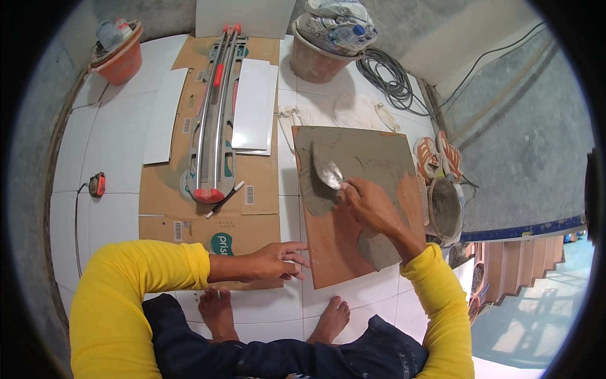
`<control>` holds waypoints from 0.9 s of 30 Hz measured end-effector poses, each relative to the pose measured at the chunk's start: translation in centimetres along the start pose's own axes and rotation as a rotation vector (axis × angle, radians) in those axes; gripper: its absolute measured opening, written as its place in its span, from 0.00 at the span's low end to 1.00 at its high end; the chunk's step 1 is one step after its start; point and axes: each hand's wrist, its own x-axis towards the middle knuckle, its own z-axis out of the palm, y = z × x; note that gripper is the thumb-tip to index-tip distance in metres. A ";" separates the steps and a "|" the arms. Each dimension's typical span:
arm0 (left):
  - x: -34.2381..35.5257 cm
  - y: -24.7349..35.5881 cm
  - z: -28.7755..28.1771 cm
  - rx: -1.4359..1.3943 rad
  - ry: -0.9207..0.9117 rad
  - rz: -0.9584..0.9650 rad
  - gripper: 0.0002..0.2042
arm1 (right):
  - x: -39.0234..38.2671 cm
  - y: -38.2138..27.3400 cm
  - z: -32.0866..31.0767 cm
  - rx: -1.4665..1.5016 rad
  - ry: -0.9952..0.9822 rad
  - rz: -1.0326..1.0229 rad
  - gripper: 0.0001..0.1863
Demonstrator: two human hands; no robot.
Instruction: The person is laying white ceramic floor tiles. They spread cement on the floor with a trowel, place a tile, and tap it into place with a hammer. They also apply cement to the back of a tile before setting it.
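Person squatting barefoot on a white tiled floor (113,208), yellow sleeves, dark trousers. A brown tile (341,243) lies back-up on the floor right in front of the feet, its far half and right edge coated in grey mortar (372,158).

Right hand (372,205) is over the middle of the tile, closed around the handle of a trowel (328,172); the blade points up-left, pressed into the mortar near the tile's left edge. Left hand (278,260) rests loose, fingers half spread, holding nothing, fingertips just at the tile's near-left corner, palm over the cardboard sheet (252,221).

On that cardboard, left of the tile: a manual tile cutter (214,126) with red ends, a marker (225,198) just by its near end, white tile strips (252,104) on its right side and another (165,114) on its left.

Right of the tile, touching its edge: a mortar-smeared bucket (445,211), sandals (435,158) just beyond. Far end: two more buckets (120,60) (315,60) and coiled cable (391,82). Tape measure (96,184) well off to the left.
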 end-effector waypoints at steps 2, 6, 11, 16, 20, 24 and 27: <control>0.3 -0.2 -0.1 -0.037 -0.007 -0.001 0.38 | -0.2 0.4 0.6 -0.144 0.001 -0.139 0.19; -0.4 0.6 0.0 0.010 0.025 -0.027 0.37 | -6.1 3.1 3.6 -0.528 0.094 -0.298 0.12; -0.6 1.6 0.9 0.035 0.054 -0.063 0.36 | -6.3 6.6 0.5 -0.823 0.229 -0.023 0.10; 0.2 1.6 1.0 0.038 0.057 -0.094 0.37 | -4.5 14.8 -4.7 -0.804 0.390 0.066 0.09; 0.0 1.9 1.8 0.018 0.100 -0.107 0.37 | -5.7 17.8 -6.4 -0.509 0.418 0.200 0.15; -0.3 2.4 1.9 0.017 0.107 -0.111 0.36 | -9.7 18.4 -4.9 -0.466 0.354 0.239 0.18; -0.4 2.1 1.4 0.014 0.111 -0.107 0.35 | -12.3 19.1 -4.8 -0.385 0.374 0.234 0.19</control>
